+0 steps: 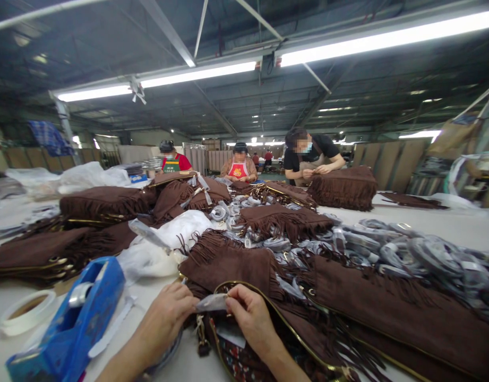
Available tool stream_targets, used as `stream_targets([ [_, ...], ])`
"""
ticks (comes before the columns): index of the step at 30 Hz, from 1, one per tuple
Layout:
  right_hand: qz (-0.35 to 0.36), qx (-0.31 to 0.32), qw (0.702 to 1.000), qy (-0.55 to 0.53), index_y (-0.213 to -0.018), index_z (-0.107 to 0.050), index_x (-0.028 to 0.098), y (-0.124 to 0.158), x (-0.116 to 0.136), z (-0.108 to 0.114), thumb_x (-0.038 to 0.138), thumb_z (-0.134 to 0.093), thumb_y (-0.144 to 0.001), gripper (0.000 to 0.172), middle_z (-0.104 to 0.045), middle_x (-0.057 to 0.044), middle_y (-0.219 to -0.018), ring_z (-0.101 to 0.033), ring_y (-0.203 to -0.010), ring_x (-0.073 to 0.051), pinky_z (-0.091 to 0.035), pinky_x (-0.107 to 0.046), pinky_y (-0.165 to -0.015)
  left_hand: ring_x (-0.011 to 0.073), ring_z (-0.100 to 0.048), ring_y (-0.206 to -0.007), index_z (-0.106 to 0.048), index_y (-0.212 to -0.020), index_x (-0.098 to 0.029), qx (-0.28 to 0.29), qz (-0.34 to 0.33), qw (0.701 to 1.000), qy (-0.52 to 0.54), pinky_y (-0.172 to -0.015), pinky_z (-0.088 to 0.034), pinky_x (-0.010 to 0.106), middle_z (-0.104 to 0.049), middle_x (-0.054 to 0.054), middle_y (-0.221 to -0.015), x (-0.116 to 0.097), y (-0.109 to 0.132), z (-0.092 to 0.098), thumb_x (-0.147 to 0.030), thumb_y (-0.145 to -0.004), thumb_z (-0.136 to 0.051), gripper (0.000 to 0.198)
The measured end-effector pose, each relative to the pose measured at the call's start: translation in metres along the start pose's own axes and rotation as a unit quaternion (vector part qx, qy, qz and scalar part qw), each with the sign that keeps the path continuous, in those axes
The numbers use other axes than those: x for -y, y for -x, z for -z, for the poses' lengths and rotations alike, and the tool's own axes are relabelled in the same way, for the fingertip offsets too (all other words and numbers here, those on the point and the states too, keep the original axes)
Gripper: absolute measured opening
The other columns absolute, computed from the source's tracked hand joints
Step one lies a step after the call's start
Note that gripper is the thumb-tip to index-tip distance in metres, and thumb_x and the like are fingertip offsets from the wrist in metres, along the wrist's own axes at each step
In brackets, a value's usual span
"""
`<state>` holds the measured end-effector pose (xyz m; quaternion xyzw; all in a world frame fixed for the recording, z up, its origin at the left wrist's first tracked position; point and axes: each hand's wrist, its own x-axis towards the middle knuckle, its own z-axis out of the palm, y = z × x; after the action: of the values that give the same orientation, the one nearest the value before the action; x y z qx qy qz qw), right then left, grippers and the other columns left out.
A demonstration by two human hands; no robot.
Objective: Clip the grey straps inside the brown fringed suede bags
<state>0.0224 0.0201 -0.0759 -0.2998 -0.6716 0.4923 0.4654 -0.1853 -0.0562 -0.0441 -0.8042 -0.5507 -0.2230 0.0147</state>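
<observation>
A: Where are our hands?

B: Near middle. Our right hand (248, 313) has thumb and index pinched tight on the right end of a plastic strip (211, 303). Our left hand (173, 305) has its fingers bunched on the left end; can't see that thumb.

A: And the strip sits where?

B: Stretched between us over the mouth of a brown bag (300, 318). Gold zipper (331, 366) parted, patterned lining (238, 361) showing. Blue tape dispenser (85, 313) is left of us on the tabletop (399, 218), strap coils (411, 252) far right.

A: How does it handle?

B: Our read: strip is thin, light, slick, creases easily. Pinch both ends, keep pads flat, don't yank. Can't tell if it's fixed to anything.

A: And the bag?

B: Looks soft, suede-like, so it should sag without support. Not fragile as such, but the loose fringe could snag. We'd take it by the zipper edge, probably the stiffest part.

A: Anything blocking us?

B: Other brown bags (387, 302) crowd in on the right; fringes could tangle.
</observation>
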Motion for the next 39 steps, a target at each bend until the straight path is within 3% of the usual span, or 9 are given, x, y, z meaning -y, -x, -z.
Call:
stream_targets([
  [2, 0.008, 0.003, 1.0, 0.002, -0.062, -0.055, 0.019, 0.0, 0.0, 0.0, 0.025, -0.057, -0.078, 0.016, -0.049, 0.004, -0.057, -0.045, -0.057, -0.013, -0.036, -0.022, -0.055, 0.022, -0.061, -0.09, -0.072, -0.091, -0.024, -0.018, 0.013, 1.0, 0.012, -0.081, -0.051, 0.033, -0.069, 0.007, -0.094, -0.003, 0.001, 0.007, -0.02, -0.094, -0.042, 0.031],
  [4, 0.02, 0.011, 1.0, 0.0, -0.063, -0.057, 0.019, 0.001, 0.001, -0.001, 0.024, -0.057, -0.078, 0.016, -0.051, 0.004, -0.058, -0.046, -0.057, -0.013, -0.036, -0.022, -0.056, 0.0236, -0.058, -0.108, -0.068, -0.113, -0.025, -0.058, 0.023, 0.998, 0.023, -0.093, -0.049, 0.036, -0.064, 0.008, -0.119, -0.012, -0.002, 0.01, -0.019, -0.093, -0.043, 0.032],
  [6, 0.041, 0.017, 0.999, -0.001, -0.065, -0.059, 0.019, 0.002, 0.002, -0.001, 0.024, -0.059, -0.08, 0.015, -0.054, 0.003, -0.06, -0.048, -0.06, -0.014, -0.038, -0.022, -0.058, 0.0244, -0.052, -0.12, -0.05, -0.136, -0.027, -0.078, 0.011, 0.996, 0.032, -0.102, -0.044, 0.039, -0.055, 0.008, -0.136, -0.025, -0.011, 0.006, -0.02, -0.092, -0.046, 0.045],
  [9, 0.077, 0.005, 0.997, 0.008, -0.07, -0.064, 0.019, 0.004, 0.003, -0.001, 0.025, -0.059, -0.083, 0.015, -0.059, 0.002, -0.065, -0.052, -0.063, -0.015, -0.041, -0.023, -0.062, 0.0231, -0.058, -0.106, -0.037, -0.145, -0.023, -0.048, -0.03, 0.998, 0.037, -0.093, -0.049, 0.037, -0.064, 0.009, -0.122, -0.042, -0.029, -0.009, -0.019, -0.091, -0.047, 0.054],
  [12, 0.094, -0.019, 0.995, 0.033, -0.071, -0.066, 0.019, 0.005, 0.003, 0.002, 0.026, -0.058, -0.085, 0.017, -0.062, 0.001, -0.066, -0.054, -0.064, -0.016, -0.042, -0.023, -0.063, 0.0207, -0.059, -0.083, -0.052, -0.133, -0.019, -0.039, -0.06, 0.997, 0.017, -0.075, -0.051, 0.031, -0.069, 0.007, -0.093, -0.045, -0.042, -0.02, -0.016, -0.093, -0.041, 0.041],
  [17, 0.093, -0.021, 0.993, 0.064, -0.071, -0.065, 0.02, 0.005, 0.004, 0.003, 0.023, -0.057, -0.085, 0.016, -0.059, 0.002, -0.064, -0.054, -0.062, -0.015, -0.04, -0.023, -0.061, 0.0186, -0.054, -0.072, -0.069, -0.098, -0.019, -0.052, -0.057, 0.997, 0.026, -0.064, -0.043, 0.027, -0.065, 0.005, -0.074, -0.04, -0.037, -0.014, -0.023, -0.098, -0.039, 0.031],
  [26, 0.098, -0.027, 0.99, 0.097, -0.068, -0.061, 0.02, 0.006, 0.007, 0.002, 0.021, -0.056, -0.084, 0.017, -0.058, 0.002, -0.063, -0.053, -0.062, -0.015, -0.038, -0.023, -0.061, 0.0162, -0.062, -0.084, -0.066, -0.118, -0.028, -0.095, -0.048, 0.986, 0.125, -0.074, -0.05, 0.024, -0.072, 0.003, -0.092, -0.021, -0.009, -0.021, -0.021, -0.097, -0.048, 0.028],
  [32, 0.113, -0.032, 0.988, 0.097, -0.068, -0.062, 0.021, 0.007, 0.01, 0.001, 0.021, -0.056, -0.083, 0.016, -0.059, 0.002, -0.064, -0.054, -0.062, -0.015, -0.038, -0.023, -0.06, 0.0167, -0.064, -0.088, -0.07, -0.105, -0.024, -0.115, -0.035, 0.983, 0.138, -0.078, -0.053, 0.024, -0.071, 0.006, -0.094, -0.025, -0.002, -0.021, -0.024, -0.097, -0.047, 0.024],
  [39, 0.109, -0.033, 0.991, 0.072, -0.067, -0.059, 0.02, 0.006, 0.012, 0.001, 0.024, -0.056, -0.084, 0.018, -0.056, 0.002, -0.062, -0.051, -0.061, -0.015, -0.038, -0.023, -0.059, 0.0156, -0.061, -0.068, -0.061, -0.071, -0.02, -0.095, 0.042, 0.99, 0.093, -0.062, -0.05, 0.022, -0.064, 0.003, -0.072, -0.027, 0.003, -0.007, -0.027, -0.094, -0.047, 0.028],
])
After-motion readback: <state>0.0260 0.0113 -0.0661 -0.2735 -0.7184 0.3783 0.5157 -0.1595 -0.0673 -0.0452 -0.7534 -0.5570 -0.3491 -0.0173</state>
